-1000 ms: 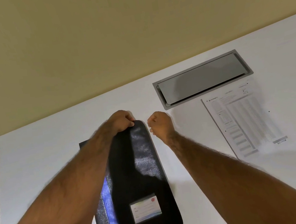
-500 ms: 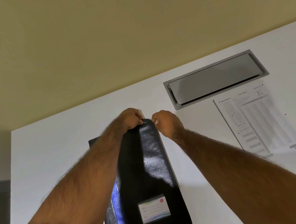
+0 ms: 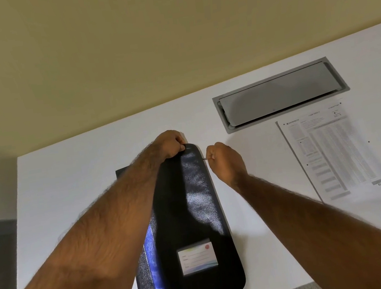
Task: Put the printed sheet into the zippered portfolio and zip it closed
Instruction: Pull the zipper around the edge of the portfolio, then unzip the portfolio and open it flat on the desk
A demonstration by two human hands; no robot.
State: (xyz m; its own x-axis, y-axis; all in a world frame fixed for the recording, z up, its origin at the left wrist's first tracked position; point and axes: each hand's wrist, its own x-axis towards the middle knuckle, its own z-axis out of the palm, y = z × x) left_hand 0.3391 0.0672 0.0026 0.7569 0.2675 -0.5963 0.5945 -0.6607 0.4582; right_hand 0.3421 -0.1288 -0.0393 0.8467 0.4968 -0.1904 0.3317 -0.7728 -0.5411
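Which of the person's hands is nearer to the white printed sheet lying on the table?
The right hand. It pinches the zipper pull at the black leather portfolio's right edge, beside the white printed sheet. The left hand grips the portfolio's far top corner, farther from it.

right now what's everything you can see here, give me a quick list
portfolio: one, black with a blue strip inside, on the table in front of the person, cover lifted at the far end
label card: one, white with a red dot, on the portfolio cover near its close end
printed sheet: one, white with grey print, flat on the table to the right, outside the portfolio
cable hatch: one, grey, set into the table beyond the sheet
table: one, white
wall: tan, behind the table
left hand: grips the portfolio's far top edge
right hand: fist beside the portfolio's right edge, fingers pinching a small zipper pull
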